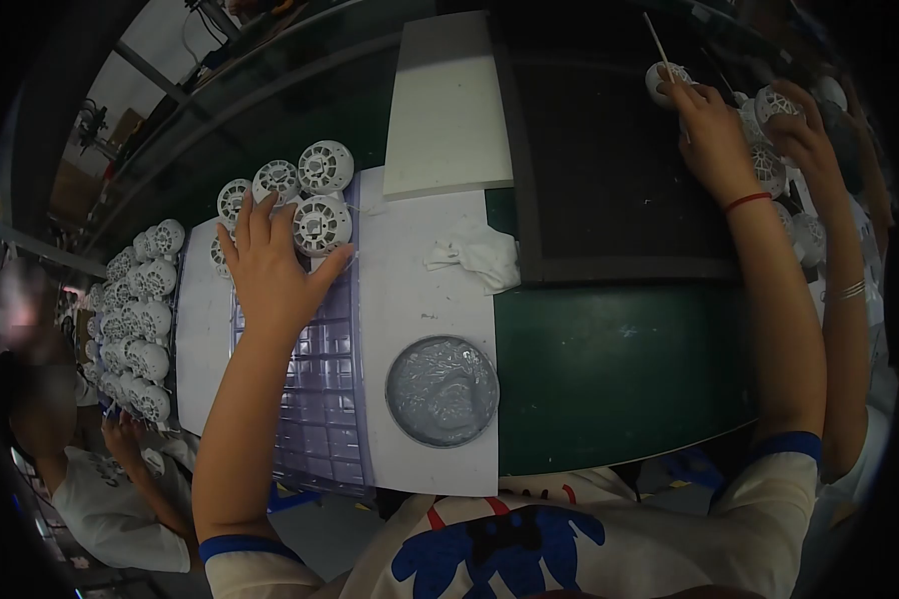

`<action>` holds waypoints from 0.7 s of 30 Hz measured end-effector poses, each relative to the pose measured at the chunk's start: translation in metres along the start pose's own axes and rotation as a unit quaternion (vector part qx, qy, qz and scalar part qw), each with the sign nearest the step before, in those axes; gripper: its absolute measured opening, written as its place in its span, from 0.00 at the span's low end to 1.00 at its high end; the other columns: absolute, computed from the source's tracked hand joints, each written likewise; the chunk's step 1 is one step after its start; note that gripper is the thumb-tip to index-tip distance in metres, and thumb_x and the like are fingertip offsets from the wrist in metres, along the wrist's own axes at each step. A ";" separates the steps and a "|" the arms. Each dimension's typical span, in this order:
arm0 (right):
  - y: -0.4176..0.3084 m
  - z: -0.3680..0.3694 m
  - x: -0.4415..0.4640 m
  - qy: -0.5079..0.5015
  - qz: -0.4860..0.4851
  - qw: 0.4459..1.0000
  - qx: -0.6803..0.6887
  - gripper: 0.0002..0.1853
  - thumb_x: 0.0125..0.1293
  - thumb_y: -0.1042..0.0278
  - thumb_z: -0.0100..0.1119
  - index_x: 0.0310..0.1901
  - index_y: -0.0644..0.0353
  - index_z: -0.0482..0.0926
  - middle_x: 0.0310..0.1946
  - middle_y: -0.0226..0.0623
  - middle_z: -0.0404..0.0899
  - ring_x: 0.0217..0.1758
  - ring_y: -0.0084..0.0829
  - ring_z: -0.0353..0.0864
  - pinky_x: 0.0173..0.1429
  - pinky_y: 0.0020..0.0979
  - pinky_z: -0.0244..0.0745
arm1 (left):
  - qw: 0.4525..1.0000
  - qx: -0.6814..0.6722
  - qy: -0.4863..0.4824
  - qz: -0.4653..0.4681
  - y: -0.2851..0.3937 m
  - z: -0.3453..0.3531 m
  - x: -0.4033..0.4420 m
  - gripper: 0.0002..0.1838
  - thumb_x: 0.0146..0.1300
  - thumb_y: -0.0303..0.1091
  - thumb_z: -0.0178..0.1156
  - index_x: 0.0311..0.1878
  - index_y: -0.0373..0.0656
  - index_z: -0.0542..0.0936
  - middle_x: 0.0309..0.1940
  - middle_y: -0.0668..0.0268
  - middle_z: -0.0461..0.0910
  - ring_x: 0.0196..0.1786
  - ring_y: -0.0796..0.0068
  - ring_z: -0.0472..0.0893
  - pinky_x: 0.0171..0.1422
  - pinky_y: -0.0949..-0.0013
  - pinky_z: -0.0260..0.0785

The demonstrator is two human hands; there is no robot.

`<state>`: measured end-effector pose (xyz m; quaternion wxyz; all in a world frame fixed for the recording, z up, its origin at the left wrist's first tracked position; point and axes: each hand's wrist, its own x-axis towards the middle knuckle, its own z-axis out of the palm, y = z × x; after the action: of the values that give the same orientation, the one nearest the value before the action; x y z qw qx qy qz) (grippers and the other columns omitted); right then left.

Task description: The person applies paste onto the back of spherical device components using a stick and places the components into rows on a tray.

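Observation:
My left hand (275, 265) is stretched out with its fingers spread over a group of white round slotted housings. Its thumb and forefinger lie along the near edge of one housing (322, 226); I cannot tell how firmly they touch it. More housings (276, 182) sit just beyond the fingertips, above a purple divided plastic tray (320, 399). At the far right, my right hand (709, 130) is closed round a thin pale stick (655, 42) that points upward. Another white round housing (659, 88) is against its fingertips; whether it is held is unclear.
A round tin of grey grease (442, 390) and a crumpled white cloth (474, 256) lie on white sheeting. Behind are a pale board (448, 125) and a black mat (619, 180). A co-worker's hand (807, 140) holds a housing at right; stacked housings (135, 319) stand left, near another person.

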<state>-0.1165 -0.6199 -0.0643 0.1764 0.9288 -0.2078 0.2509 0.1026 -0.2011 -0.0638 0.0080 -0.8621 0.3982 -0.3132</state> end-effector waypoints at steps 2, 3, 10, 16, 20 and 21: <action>-0.002 -0.008 0.001 0.015 -0.025 1.000 -0.007 0.31 0.48 0.83 0.60 0.57 0.52 0.69 0.63 0.25 0.69 0.60 0.39 0.72 0.56 0.39 0.74 | 1.000 -0.006 -0.002 -0.006 -0.002 -0.001 -0.003 0.35 0.48 0.57 0.68 0.53 0.39 0.75 0.60 0.55 0.70 0.71 0.50 0.59 0.73 0.37 0.38; -0.008 -0.015 -0.001 0.020 -0.033 0.998 0.046 0.32 0.47 0.85 0.60 0.56 0.52 0.69 0.60 0.32 0.71 0.60 0.41 0.72 0.58 0.40 0.72 | 1.000 -0.008 -0.010 -0.010 -0.003 0.000 -0.004 0.36 0.48 0.56 0.68 0.54 0.39 0.74 0.61 0.55 0.68 0.71 0.50 0.58 0.73 0.37 0.38; -0.077 -0.082 -0.028 0.181 -0.131 0.915 0.336 0.31 0.44 0.84 0.64 0.53 0.54 0.70 0.62 0.35 0.72 0.58 0.41 0.73 0.58 0.36 0.70 | 0.986 -0.156 0.044 -0.022 0.015 -0.051 -0.013 0.42 0.46 0.46 0.71 0.63 0.41 0.65 0.66 0.50 0.60 0.72 0.45 0.55 0.72 0.38 0.39; -0.159 -0.162 -0.065 0.093 -0.244 0.721 0.641 0.34 0.45 0.77 0.74 0.55 0.47 0.69 0.63 0.58 0.65 0.64 0.47 0.68 0.61 0.42 0.69 | 0.651 -0.740 -0.166 -0.012 0.081 -0.128 -0.051 0.49 0.47 0.36 0.71 0.71 0.38 0.54 0.70 0.49 0.55 0.72 0.55 0.57 0.74 0.55 0.48; -0.191 -0.171 -0.076 0.073 -0.288 0.593 0.748 0.30 0.45 0.75 0.75 0.52 0.47 0.73 0.62 0.55 0.68 0.64 0.48 0.68 0.59 0.40 0.70 | 0.431 -0.858 -0.232 -0.153 0.100 -0.156 -0.072 0.49 0.49 0.37 0.70 0.70 0.36 0.53 0.66 0.55 0.61 0.70 0.62 0.61 0.72 0.59 0.53; -0.196 -0.175 -0.080 0.048 -0.263 0.581 0.768 0.28 0.48 0.75 0.73 0.52 0.49 0.74 0.60 0.54 0.70 0.64 0.46 0.68 0.60 0.40 0.69 | 0.430 -0.859 -0.230 -0.153 0.099 -0.158 -0.082 0.49 0.49 0.37 0.70 0.70 0.36 0.53 0.66 0.55 0.61 0.70 0.62 0.61 0.72 0.59 0.53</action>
<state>-0.1552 -0.3535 -0.0097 -0.5349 0.7182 0.3251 0.3039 -0.0906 -0.1747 -0.0067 -0.6935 -0.5111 0.3065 0.4048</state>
